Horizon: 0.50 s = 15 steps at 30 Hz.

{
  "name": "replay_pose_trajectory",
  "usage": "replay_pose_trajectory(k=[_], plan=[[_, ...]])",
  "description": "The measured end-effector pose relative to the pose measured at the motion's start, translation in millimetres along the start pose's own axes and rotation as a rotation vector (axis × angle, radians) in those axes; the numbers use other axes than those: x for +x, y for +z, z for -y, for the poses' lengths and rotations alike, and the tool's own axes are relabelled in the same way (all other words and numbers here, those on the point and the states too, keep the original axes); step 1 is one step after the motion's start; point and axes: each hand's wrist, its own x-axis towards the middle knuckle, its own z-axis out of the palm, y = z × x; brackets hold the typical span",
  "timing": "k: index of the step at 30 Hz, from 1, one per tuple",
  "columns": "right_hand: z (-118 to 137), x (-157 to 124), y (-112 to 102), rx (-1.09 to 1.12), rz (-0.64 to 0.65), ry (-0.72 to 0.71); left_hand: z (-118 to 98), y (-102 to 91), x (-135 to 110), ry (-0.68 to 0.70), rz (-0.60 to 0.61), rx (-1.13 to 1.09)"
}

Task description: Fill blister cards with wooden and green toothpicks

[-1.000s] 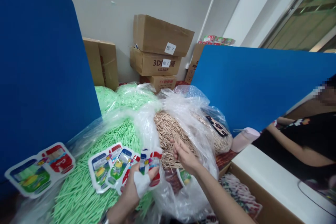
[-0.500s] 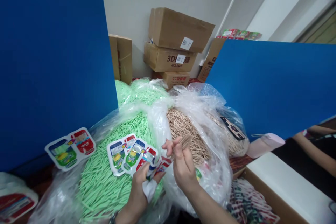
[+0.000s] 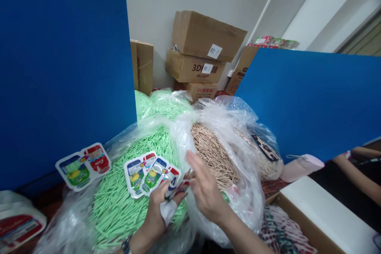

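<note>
My left hand [image 3: 157, 210] is closed around a small red, white and blue printed packet [image 3: 182, 185], with something white at its palm. Brown stick ends [image 3: 188, 174] show at the packet's top. Fingers stretched out, my right hand [image 3: 206, 190] is against or right beside these ends; its palm side is hidden. Beneath the left hand, green sticks [image 3: 119, 214] fill a clear plastic bag, and two flat printed packets [image 3: 133, 176] overlap on them. Behind my right hand is a bag of brown sticks [image 3: 211, 151]. Another printed packet [image 3: 85, 166] lies at the left.
Blue partitions [image 3: 65, 79] rise at left and right [image 3: 312, 103]. Stacked cardboard boxes [image 3: 205, 39] stand behind the bags. At the right are a pale pink pouch or cup [image 3: 302, 167], an open carton [image 3: 324, 222] with printed packets, and another person's arm [image 3: 360, 178].
My right hand has gone from pinching a bundle of brown sticks to stretched fingers at the packet, and the sticks now show at its top. The view has shifted slightly.
</note>
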Motion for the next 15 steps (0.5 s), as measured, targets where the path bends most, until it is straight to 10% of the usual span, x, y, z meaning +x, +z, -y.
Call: replay_pose_trajectory(k=[15], plan=[[-1, 24, 0, 0.019, 0.214, 0.076, 15, -35.8, 3, -0.315, -0.060, -0.336]])
